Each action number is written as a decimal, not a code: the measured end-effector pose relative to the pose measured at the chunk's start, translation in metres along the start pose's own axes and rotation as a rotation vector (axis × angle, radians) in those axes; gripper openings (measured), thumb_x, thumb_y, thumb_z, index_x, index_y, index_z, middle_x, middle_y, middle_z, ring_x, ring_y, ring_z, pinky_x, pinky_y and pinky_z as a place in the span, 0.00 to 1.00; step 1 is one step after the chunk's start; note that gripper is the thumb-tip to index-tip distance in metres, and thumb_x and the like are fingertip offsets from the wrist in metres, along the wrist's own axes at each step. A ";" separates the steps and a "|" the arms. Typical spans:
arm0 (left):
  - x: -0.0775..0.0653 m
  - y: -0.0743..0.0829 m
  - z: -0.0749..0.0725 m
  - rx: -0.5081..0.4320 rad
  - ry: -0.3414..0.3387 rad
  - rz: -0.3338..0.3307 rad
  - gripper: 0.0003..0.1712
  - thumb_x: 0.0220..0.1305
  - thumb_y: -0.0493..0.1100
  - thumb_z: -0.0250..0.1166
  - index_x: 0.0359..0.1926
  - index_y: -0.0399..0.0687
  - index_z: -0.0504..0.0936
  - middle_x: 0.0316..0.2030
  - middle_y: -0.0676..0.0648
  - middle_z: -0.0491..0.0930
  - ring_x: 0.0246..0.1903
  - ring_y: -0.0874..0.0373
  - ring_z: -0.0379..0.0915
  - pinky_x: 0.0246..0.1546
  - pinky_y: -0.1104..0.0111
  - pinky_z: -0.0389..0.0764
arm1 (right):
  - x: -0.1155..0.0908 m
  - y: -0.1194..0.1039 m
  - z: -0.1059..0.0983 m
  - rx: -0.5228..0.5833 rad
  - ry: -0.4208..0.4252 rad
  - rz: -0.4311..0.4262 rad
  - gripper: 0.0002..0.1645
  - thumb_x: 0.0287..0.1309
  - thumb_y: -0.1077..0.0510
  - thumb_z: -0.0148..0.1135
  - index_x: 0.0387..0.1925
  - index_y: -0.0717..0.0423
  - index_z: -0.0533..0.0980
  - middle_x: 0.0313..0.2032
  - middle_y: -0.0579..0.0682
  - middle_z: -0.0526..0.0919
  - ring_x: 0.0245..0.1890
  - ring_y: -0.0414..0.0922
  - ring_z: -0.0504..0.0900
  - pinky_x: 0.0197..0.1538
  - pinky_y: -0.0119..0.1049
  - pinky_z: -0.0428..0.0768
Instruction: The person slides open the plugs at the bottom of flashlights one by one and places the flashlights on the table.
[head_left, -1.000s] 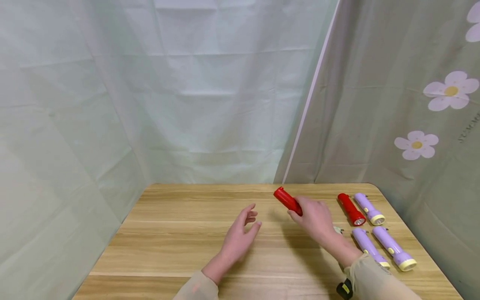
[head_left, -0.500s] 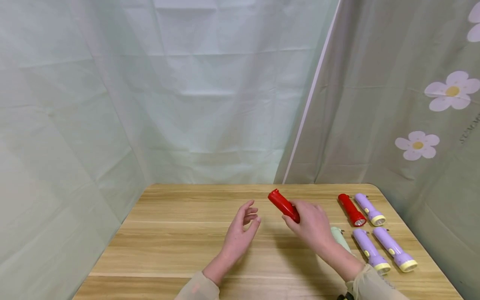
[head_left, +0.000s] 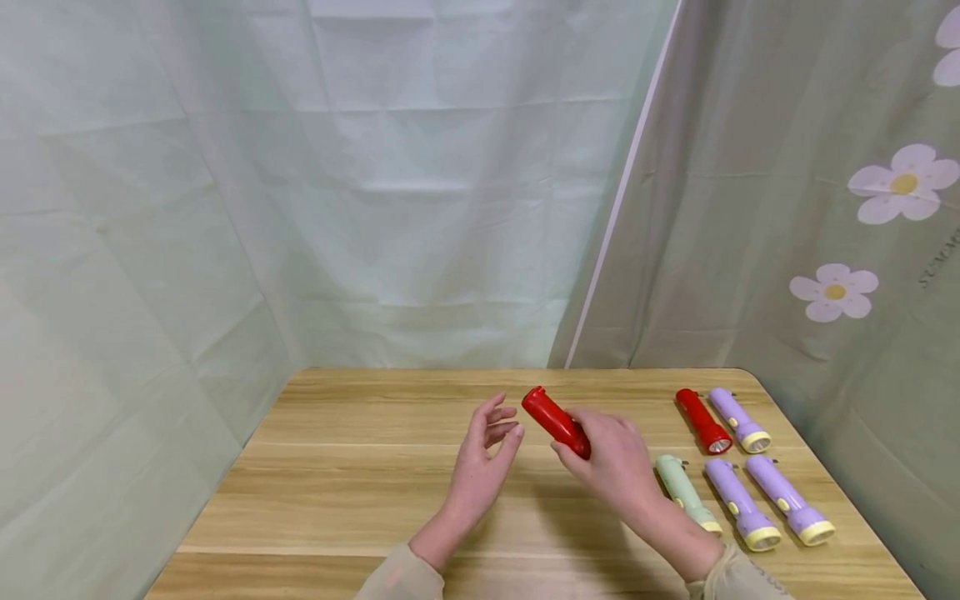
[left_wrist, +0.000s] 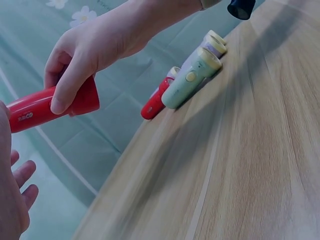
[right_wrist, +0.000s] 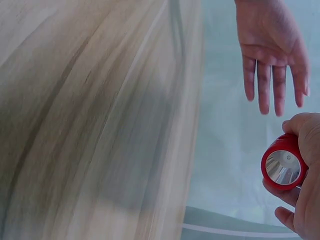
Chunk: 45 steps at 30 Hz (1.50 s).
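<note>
My right hand grips a red flashlight by its lamp end, above the table. The tail end points up and left toward my left hand. In the right wrist view the round lens of this flashlight faces the camera, with thumb and fingers around its head. My left hand is held with fingers extended and thumb apart, palm toward the flashlight, holding nothing. The left wrist view shows the red barrel reaching close to the left hand at the frame's edge.
On the right of the wooden table lie a second red flashlight, a pale green one and purple ones, including one at the back and one at the front right. Curtains hang behind the table.
My right hand has carried the red flashlight left and slightly toward me, closer to my left hand. The green flashlight has come into view from behind the right arm. My left hand has barely moved.
</note>
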<state>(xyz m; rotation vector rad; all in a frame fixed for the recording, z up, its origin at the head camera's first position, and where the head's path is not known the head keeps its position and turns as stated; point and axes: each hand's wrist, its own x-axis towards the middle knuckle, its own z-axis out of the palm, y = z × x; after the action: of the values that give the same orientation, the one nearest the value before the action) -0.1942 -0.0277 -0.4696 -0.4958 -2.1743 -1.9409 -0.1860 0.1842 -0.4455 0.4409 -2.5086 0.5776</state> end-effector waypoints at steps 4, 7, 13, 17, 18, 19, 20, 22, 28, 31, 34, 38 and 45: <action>0.001 0.000 0.003 -0.037 -0.004 -0.009 0.33 0.72 0.54 0.65 0.73 0.65 0.64 0.59 0.51 0.76 0.55 0.57 0.78 0.61 0.49 0.75 | -0.001 -0.004 0.001 0.002 -0.003 -0.002 0.27 0.50 0.48 0.81 0.51 0.50 0.82 0.35 0.42 0.86 0.32 0.40 0.79 0.51 0.47 0.77; 0.002 -0.001 0.006 -0.058 -0.013 -0.015 0.34 0.72 0.53 0.66 0.74 0.65 0.63 0.60 0.49 0.75 0.55 0.55 0.78 0.60 0.50 0.75 | -0.001 -0.006 0.001 0.004 0.002 -0.009 0.27 0.50 0.48 0.81 0.51 0.50 0.82 0.35 0.42 0.86 0.32 0.39 0.79 0.52 0.48 0.78; 0.001 0.001 0.011 -0.068 -0.008 -0.051 0.35 0.71 0.55 0.67 0.73 0.70 0.62 0.58 0.53 0.78 0.54 0.56 0.78 0.58 0.54 0.77 | -0.003 -0.009 0.005 0.017 0.031 -0.037 0.26 0.50 0.50 0.81 0.50 0.50 0.82 0.34 0.42 0.85 0.33 0.40 0.81 0.53 0.50 0.78; 0.001 0.003 0.014 -0.064 0.004 -0.071 0.35 0.70 0.56 0.67 0.73 0.72 0.62 0.57 0.55 0.80 0.55 0.56 0.77 0.57 0.55 0.78 | -0.003 -0.010 0.008 0.013 0.059 -0.065 0.26 0.50 0.50 0.81 0.50 0.50 0.82 0.34 0.42 0.85 0.35 0.42 0.82 0.53 0.51 0.78; 0.001 0.003 0.014 -0.062 0.007 -0.072 0.36 0.70 0.57 0.67 0.73 0.72 0.62 0.56 0.55 0.80 0.55 0.55 0.77 0.57 0.55 0.77 | -0.003 -0.010 0.009 0.008 0.067 -0.073 0.26 0.49 0.50 0.81 0.50 0.50 0.81 0.35 0.42 0.85 0.35 0.42 0.82 0.53 0.51 0.78; 0.001 0.003 0.015 -0.065 0.008 -0.070 0.36 0.70 0.56 0.67 0.73 0.71 0.61 0.56 0.55 0.81 0.55 0.56 0.77 0.58 0.55 0.77 | -0.003 -0.011 0.009 0.003 0.076 -0.080 0.26 0.49 0.51 0.81 0.50 0.50 0.81 0.35 0.42 0.85 0.36 0.43 0.82 0.53 0.51 0.78; 0.000 0.004 0.015 -0.066 0.009 -0.070 0.36 0.69 0.56 0.68 0.73 0.71 0.61 0.55 0.55 0.81 0.55 0.56 0.77 0.59 0.55 0.77 | -0.003 -0.012 0.010 -0.003 0.085 -0.089 0.27 0.49 0.51 0.81 0.50 0.50 0.81 0.35 0.43 0.86 0.36 0.43 0.83 0.53 0.51 0.78; 0.000 0.004 0.016 -0.067 0.012 -0.064 0.37 0.69 0.56 0.68 0.74 0.69 0.60 0.55 0.55 0.81 0.55 0.56 0.77 0.59 0.56 0.77 | -0.003 -0.013 0.010 -0.013 0.098 -0.104 0.27 0.48 0.51 0.81 0.50 0.51 0.81 0.36 0.44 0.86 0.37 0.44 0.83 0.52 0.51 0.78; -0.001 0.003 0.021 -0.089 0.031 -0.057 0.39 0.68 0.53 0.70 0.73 0.66 0.59 0.54 0.53 0.81 0.53 0.55 0.77 0.57 0.60 0.79 | -0.002 -0.016 0.013 -0.045 0.104 -0.121 0.27 0.50 0.50 0.80 0.51 0.51 0.81 0.38 0.46 0.87 0.38 0.46 0.84 0.52 0.50 0.77; -0.001 0.002 0.022 -0.109 0.041 -0.055 0.39 0.68 0.53 0.70 0.72 0.66 0.59 0.54 0.51 0.80 0.52 0.54 0.78 0.55 0.61 0.80 | -0.001 -0.017 0.014 -0.052 0.110 -0.124 0.27 0.50 0.50 0.80 0.50 0.51 0.81 0.37 0.46 0.87 0.38 0.46 0.84 0.52 0.50 0.77; -0.001 0.003 0.023 -0.129 0.045 -0.057 0.39 0.67 0.54 0.71 0.72 0.66 0.59 0.54 0.51 0.81 0.52 0.53 0.78 0.53 0.62 0.81 | -0.001 -0.017 0.015 -0.055 0.115 -0.127 0.26 0.50 0.50 0.80 0.50 0.51 0.81 0.38 0.46 0.88 0.38 0.46 0.84 0.52 0.50 0.78; -0.002 0.003 0.023 -0.152 0.052 -0.052 0.38 0.67 0.53 0.71 0.70 0.65 0.59 0.54 0.51 0.81 0.52 0.52 0.78 0.51 0.63 0.82 | -0.002 -0.017 0.017 -0.055 0.125 -0.135 0.26 0.49 0.50 0.80 0.49 0.51 0.81 0.37 0.46 0.88 0.37 0.46 0.84 0.51 0.51 0.78; -0.003 0.004 0.024 -0.160 0.066 -0.042 0.38 0.67 0.51 0.71 0.70 0.61 0.58 0.54 0.50 0.82 0.51 0.52 0.78 0.52 0.60 0.82 | -0.002 -0.016 0.018 -0.064 0.136 -0.147 0.26 0.49 0.50 0.81 0.49 0.52 0.81 0.37 0.47 0.88 0.37 0.46 0.85 0.51 0.51 0.79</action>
<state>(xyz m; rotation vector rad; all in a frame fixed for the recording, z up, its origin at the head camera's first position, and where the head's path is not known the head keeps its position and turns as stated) -0.1879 -0.0043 -0.4697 -0.4077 -2.0156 -2.1337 -0.1854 0.1619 -0.4557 0.5387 -2.3355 0.4531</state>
